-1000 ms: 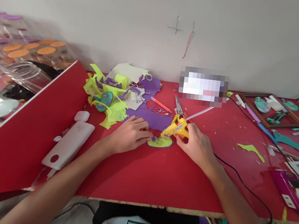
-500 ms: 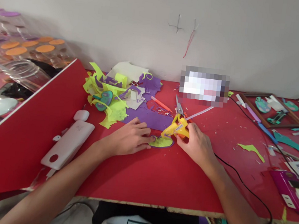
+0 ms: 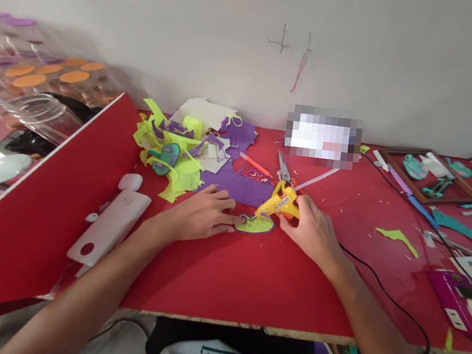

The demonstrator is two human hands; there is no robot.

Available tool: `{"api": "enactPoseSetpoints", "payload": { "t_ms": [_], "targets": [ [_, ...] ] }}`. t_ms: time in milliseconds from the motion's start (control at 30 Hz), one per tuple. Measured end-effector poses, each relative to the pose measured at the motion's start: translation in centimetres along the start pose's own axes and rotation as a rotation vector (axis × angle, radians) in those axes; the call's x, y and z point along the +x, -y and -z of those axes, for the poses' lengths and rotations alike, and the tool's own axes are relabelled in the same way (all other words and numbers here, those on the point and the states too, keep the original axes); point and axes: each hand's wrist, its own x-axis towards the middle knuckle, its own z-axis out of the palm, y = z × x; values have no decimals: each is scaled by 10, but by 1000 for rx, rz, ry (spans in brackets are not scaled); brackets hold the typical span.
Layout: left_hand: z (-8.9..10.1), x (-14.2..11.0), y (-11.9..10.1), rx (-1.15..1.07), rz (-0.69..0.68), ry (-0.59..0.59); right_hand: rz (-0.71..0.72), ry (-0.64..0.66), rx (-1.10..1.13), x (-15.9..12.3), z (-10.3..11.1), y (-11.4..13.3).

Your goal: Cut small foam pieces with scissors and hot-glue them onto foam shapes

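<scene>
A yellow glue gun (image 3: 281,203) is gripped in my right hand (image 3: 314,229), its nozzle angled down to the left over an oval cutout (image 3: 261,225). Yellow-green on top with a purple border, the cutout looks like foam sheet and lies flat on the red table. My left hand (image 3: 201,215) holds its left end down with the fingertips. A clear glue stick (image 3: 319,178) sticks out of the back of the gun. Just behind the gun, scissors (image 3: 284,168) with yellow handles lie partly covered by it. The gun's trigger is hidden by my fingers.
Purple foam sheet (image 3: 238,190) and yellow-green scraps (image 3: 182,179) pile up behind my left hand. A white power bank (image 3: 111,228) lies left beside a red panel (image 3: 44,217). A black cord (image 3: 382,279) runs right. A wooden frame (image 3: 463,201) and a purple power strip (image 3: 450,298) sit right.
The glue gun's nozzle has shifted slightly left and down over the cutout, near my left fingertips. Both hands stay almost in place.
</scene>
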Motion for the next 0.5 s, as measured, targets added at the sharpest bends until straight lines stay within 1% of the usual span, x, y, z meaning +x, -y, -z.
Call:
{"api": "enactPoseSetpoints", "payload": {
  "t_ms": [100, 167, 267, 333, 433, 500],
  "targets": [
    [-2, 0, 2, -5, -1, -11, 4, -2, 8, 0, 0, 0],
    [-3, 0, 3, 0, 43, -60, 6, -5, 11, 0, 1, 0],
    [-1, -1, 9, -7, 194, -173, -9, -6, -2, -1, 2, 0],
    [2, -3, 15, -20, 306, -210, -21, -13, -6, -1, 2, 1],
    [6, -11, 26, -31, 434, -185, -18, -43, 6, -1, 2, 1],
    [9, -16, 32, -33, 476, -132, -7, -81, 20, -2, 3, 1]
  ]
}}
